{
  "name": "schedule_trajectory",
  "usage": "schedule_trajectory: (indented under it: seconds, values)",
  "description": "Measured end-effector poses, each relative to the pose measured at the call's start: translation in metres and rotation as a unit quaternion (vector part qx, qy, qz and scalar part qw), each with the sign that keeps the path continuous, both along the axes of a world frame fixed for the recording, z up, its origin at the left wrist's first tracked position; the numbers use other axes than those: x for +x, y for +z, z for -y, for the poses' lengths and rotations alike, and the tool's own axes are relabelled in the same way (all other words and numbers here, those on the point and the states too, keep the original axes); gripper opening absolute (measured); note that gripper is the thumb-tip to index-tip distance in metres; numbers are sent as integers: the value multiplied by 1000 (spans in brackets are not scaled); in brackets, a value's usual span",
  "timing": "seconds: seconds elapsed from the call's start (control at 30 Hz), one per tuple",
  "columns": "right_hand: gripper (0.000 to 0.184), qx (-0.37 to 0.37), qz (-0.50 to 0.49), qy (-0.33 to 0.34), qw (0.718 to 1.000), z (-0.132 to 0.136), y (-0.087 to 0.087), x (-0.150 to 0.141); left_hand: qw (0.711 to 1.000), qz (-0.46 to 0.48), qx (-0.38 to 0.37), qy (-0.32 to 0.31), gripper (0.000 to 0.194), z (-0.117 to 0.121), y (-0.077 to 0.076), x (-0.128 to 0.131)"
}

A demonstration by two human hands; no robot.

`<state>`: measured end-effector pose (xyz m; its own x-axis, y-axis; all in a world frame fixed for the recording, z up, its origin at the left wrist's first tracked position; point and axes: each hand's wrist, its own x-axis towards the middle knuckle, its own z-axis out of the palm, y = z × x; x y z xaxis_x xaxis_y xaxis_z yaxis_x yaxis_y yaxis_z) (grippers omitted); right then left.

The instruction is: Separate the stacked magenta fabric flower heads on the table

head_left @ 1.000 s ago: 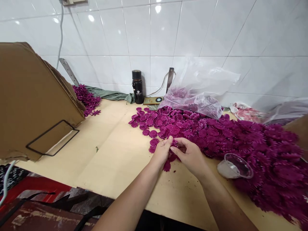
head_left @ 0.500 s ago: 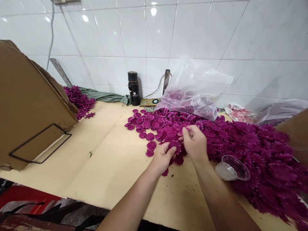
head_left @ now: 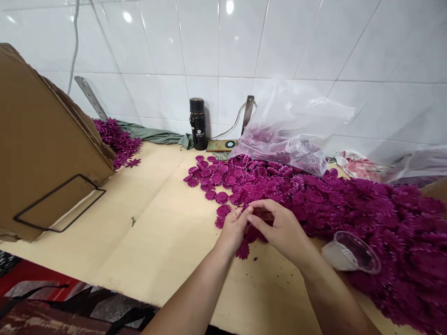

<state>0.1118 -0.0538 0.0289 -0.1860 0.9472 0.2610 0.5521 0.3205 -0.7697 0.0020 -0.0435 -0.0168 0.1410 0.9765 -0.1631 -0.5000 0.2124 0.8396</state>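
My left hand (head_left: 233, 230) is closed, thumb against fingers, on a purple flower piece that the fingers mostly cover. Coming from the right, my right hand (head_left: 279, 225) is bent in a pinch, its fingertips meeting those of the left; what lies between them is hidden. Both hands are above the near left edge of a big heap of purple artificial flower pieces (head_left: 331, 200), round with toothed rims. One loose flower piece (head_left: 243, 250) lies on the table just below the hands.
A clear plastic cup (head_left: 356, 253) lies tilted beside my right forearm. Behind the heap are a plastic bag (head_left: 293, 125), a phone (head_left: 221, 145) and a black bottle (head_left: 198, 125). At left, a cardboard box (head_left: 45, 139) stands before star-shaped purple pieces (head_left: 120, 144) on the wooden table (head_left: 153, 223).
My right hand has come down from the heap to my left hand, and their fingertips now meet. The flower piece in my left hand, plain to see before, is now mostly covered. The view has shifted slightly.
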Motion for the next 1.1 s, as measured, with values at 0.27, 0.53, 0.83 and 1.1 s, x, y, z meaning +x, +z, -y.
schedule_trajectory:
  seconds: [0.27, 0.53, 0.83, 1.1]
  values:
    - [13, 29, 4, -63, 998, -6, -12, 4, 991, -111, 70, 18, 54, 3, 4, -5]
    - [14, 41, -111, -201, 972, -15, -15, 2, 954, -231, 188, -13, 32, 5, 1, -4]
    - [22, 45, -120, -260, 957, -62, -3, 38, 977, -164, 134, -19, 21, 9, 2, -3]
    - [28, 97, 42, -93, 990, -11, -8, 6, 990, -108, 92, 9, 34, 5, 3, -4]
